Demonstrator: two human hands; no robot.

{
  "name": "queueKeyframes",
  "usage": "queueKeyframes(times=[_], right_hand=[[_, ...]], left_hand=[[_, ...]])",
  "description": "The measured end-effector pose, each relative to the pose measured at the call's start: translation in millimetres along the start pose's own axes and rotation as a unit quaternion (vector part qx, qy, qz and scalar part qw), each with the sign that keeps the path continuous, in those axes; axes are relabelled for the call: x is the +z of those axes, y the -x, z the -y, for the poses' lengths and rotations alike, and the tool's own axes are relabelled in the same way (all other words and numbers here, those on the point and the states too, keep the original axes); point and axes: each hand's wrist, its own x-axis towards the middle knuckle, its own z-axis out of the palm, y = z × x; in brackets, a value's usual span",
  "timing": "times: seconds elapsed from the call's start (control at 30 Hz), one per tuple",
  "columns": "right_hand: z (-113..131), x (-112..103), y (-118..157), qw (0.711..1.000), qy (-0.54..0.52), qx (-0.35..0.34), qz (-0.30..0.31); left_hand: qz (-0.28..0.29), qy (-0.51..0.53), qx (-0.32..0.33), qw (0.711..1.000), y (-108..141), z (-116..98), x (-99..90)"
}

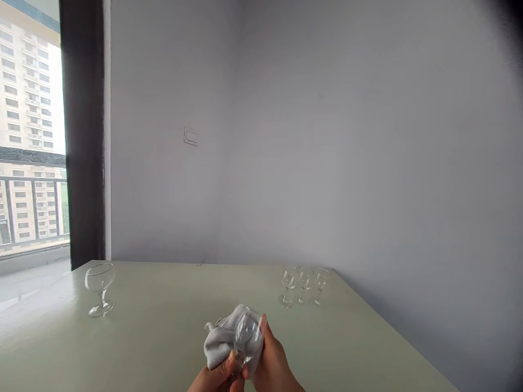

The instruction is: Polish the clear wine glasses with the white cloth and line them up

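My left hand (220,374) and right hand (276,359) gripped a clear, tilted glass (247,328).
Grey cloth (220,344) bunched between them, behind its bowl; my grip hid its foot.

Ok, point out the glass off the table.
The glass held with cloth between left hand and right hand; the other four stand on the table.

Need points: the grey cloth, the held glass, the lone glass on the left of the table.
Grey cloth (222,342): head view, on its folds left of the held glass (247,328).
Held glass: head view, on its bowl.
Lone glass (100,279): head view, on its bowl.
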Motion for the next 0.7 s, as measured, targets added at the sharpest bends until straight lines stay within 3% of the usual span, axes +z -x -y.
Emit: queueKeyframes(times=[0.1, 0.2, 0.4, 0.47, 0.6, 0.7], right_hand=[[-13, 0, -1, 0.999, 0.033, -0.026, -0.012], [-19, -9, -2, 0.988, 0.114, -0.091, -0.048], [-5, -24, 2, 0.891, 0.382, -0.194, -0.151], [0, -26, 5, 0.86, 0.427, -0.239, -0.146], [-4, -26, 7, 0.781, 0.508, -0.351, -0.096], [-14, -23, 7, 0.729, 0.541, -0.407, -0.099]], left_hand=[[-0.062, 0.004, 0.051, 0.997, -3, -1, -3.4], [-0.148, -0.085, 0.115, 0.979, -9, -1, -12.0], [-0.281, -0.325, 0.199, 0.881, -16, 5, -28.1], [-0.292, -0.351, 0.195, 0.868, -16, 9, -27.7], [-0.252, -0.326, 0.182, 0.893, -14, 12, -19.1], [-0.251, -0.307, 0.178, 0.901, -10, 9, -11.8]])
